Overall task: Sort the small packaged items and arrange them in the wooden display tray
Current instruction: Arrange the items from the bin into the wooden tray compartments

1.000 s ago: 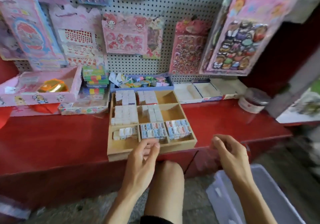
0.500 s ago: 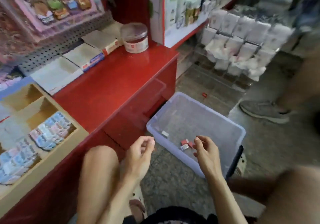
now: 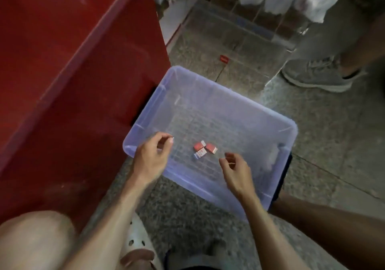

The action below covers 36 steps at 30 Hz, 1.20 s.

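Note:
A clear plastic bin (image 3: 277, 119) stands on the floor beside the red counter. Three small red-and-white packets (image 3: 203, 148) lie together on its bottom. My left hand (image 3: 152, 157) hovers over the bin's near left corner with its fingers loosely curled and nothing in them. My right hand (image 3: 235, 169) hovers over the bin just right of the packets, fingers loosely curled, also holding nothing. The wooden display tray is out of view.
The red counter (image 3: 68, 78) fills the left side. A small red packet (image 3: 224, 59) lies on the stone floor beyond the bin. Another person's grey shoe (image 3: 316, 76) stands at the upper right. My knee (image 3: 33, 240) is at the lower left.
My view has swung from the wooden tray on the counter down to the bin on the floor. Both hands have moved from the tray's edge to over the bin.

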Each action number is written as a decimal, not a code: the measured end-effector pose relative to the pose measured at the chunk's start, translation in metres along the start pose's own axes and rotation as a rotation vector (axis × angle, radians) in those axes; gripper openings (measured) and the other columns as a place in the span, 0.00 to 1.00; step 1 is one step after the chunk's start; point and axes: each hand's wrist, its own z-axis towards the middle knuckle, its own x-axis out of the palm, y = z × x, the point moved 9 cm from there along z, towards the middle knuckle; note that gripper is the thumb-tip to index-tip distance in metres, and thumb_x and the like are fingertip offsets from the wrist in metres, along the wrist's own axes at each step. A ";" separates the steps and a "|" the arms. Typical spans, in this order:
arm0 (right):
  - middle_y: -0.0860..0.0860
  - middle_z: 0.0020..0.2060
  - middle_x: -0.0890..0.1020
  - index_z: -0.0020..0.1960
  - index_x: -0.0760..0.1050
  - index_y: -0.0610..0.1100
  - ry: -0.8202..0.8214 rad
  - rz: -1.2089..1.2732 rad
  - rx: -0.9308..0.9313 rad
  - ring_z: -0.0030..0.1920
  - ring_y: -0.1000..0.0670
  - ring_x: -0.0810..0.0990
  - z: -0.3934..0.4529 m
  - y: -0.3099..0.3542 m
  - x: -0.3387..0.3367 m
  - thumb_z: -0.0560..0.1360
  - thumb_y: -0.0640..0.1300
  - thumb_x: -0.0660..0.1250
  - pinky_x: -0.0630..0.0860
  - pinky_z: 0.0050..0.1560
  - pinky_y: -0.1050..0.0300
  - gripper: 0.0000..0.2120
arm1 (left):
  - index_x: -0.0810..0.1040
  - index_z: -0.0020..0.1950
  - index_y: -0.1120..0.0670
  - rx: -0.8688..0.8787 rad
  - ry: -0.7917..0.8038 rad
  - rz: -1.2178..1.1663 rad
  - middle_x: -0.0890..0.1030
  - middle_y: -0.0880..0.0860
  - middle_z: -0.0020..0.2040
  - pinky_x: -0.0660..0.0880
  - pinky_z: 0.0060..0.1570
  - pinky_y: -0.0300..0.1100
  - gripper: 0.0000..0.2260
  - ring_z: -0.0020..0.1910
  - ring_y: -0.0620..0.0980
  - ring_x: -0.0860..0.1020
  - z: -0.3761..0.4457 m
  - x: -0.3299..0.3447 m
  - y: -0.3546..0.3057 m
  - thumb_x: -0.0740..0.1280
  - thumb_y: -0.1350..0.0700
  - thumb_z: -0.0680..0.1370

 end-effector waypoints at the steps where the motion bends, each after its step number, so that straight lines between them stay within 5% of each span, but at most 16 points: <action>1: 0.44 0.56 0.82 0.67 0.75 0.39 0.039 -0.031 0.002 0.51 0.49 0.80 0.016 -0.005 0.011 0.79 0.46 0.67 0.76 0.52 0.57 0.18 | 0.81 0.53 0.55 0.021 0.006 0.043 0.82 0.50 0.44 0.76 0.47 0.42 0.09 0.46 0.50 0.81 0.009 0.004 0.005 0.65 0.52 0.80; 5: 0.40 0.63 0.76 0.69 0.72 0.40 0.154 -0.189 -0.055 0.64 0.41 0.75 0.073 -0.024 0.057 0.73 0.48 0.75 0.71 0.64 0.50 0.29 | 0.81 0.53 0.53 0.086 -0.019 0.166 0.79 0.43 0.46 0.78 0.46 0.47 0.12 0.46 0.45 0.79 0.024 0.012 0.027 0.62 0.48 0.79; 9: 0.41 0.69 0.68 0.76 0.65 0.46 0.199 -0.366 -0.161 0.68 0.39 0.67 0.110 -0.034 0.092 0.67 0.52 0.79 0.68 0.66 0.48 0.42 | 0.81 0.52 0.50 0.088 -0.124 0.186 0.78 0.40 0.45 0.77 0.41 0.43 0.15 0.45 0.37 0.75 0.029 0.009 0.034 0.59 0.45 0.77; 12: 0.40 0.65 0.71 0.73 0.69 0.48 0.209 -0.542 -0.305 0.63 0.37 0.70 0.125 -0.039 0.113 0.69 0.49 0.76 0.74 0.58 0.44 0.34 | 0.81 0.52 0.50 0.083 -0.180 0.218 0.78 0.40 0.44 0.75 0.38 0.42 0.14 0.43 0.35 0.73 0.030 0.009 0.031 0.60 0.45 0.77; 15: 0.37 0.53 0.76 0.62 0.76 0.40 0.142 -0.431 -0.308 0.53 0.34 0.75 0.137 -0.046 0.107 0.72 0.41 0.66 0.68 0.46 0.52 0.19 | 0.80 0.51 0.49 0.061 -0.206 0.263 0.77 0.39 0.42 0.73 0.38 0.42 0.13 0.41 0.35 0.72 0.028 0.010 0.031 0.61 0.44 0.77; 20: 0.38 0.57 0.75 0.68 0.75 0.38 0.180 -0.326 -0.404 0.56 0.39 0.74 0.133 -0.025 0.117 0.69 0.51 0.67 0.72 0.54 0.52 0.30 | 0.80 0.51 0.48 0.037 -0.207 0.293 0.77 0.39 0.42 0.74 0.39 0.43 0.12 0.40 0.36 0.72 0.028 0.011 0.031 0.61 0.44 0.77; 23: 0.36 0.65 0.72 0.68 0.76 0.44 0.308 -0.557 -0.598 0.59 0.33 0.73 0.129 -0.010 0.142 0.71 0.42 0.71 0.75 0.55 0.41 0.24 | 0.80 0.51 0.48 0.027 -0.213 0.298 0.79 0.41 0.43 0.74 0.40 0.44 0.12 0.40 0.38 0.73 0.029 0.012 0.032 0.61 0.44 0.77; 26: 0.37 0.58 0.76 0.61 0.79 0.41 0.396 -0.716 -0.744 0.54 0.33 0.73 0.128 -0.009 0.157 0.72 0.36 0.69 0.76 0.47 0.41 0.17 | 0.80 0.50 0.48 0.021 -0.217 0.313 0.78 0.40 0.43 0.72 0.40 0.42 0.12 0.41 0.35 0.71 0.030 0.012 0.032 0.60 0.44 0.77; 31: 0.39 0.58 0.73 0.68 0.70 0.41 0.441 -0.839 -0.726 0.57 0.37 0.73 0.131 -0.013 0.156 0.79 0.40 0.64 0.71 0.46 0.47 0.17 | 0.80 0.50 0.48 0.010 -0.217 0.288 0.77 0.39 0.43 0.70 0.41 0.40 0.11 0.41 0.36 0.72 0.030 0.011 0.033 0.61 0.45 0.78; 36: 0.42 0.53 0.80 0.59 0.71 0.40 0.458 -0.771 -0.612 0.54 0.39 0.79 0.124 -0.020 0.159 0.81 0.44 0.62 0.76 0.47 0.49 0.10 | 0.79 0.47 0.49 -0.002 -0.241 0.302 0.79 0.42 0.42 0.69 0.39 0.39 0.09 0.40 0.37 0.72 0.029 0.010 0.033 0.62 0.47 0.77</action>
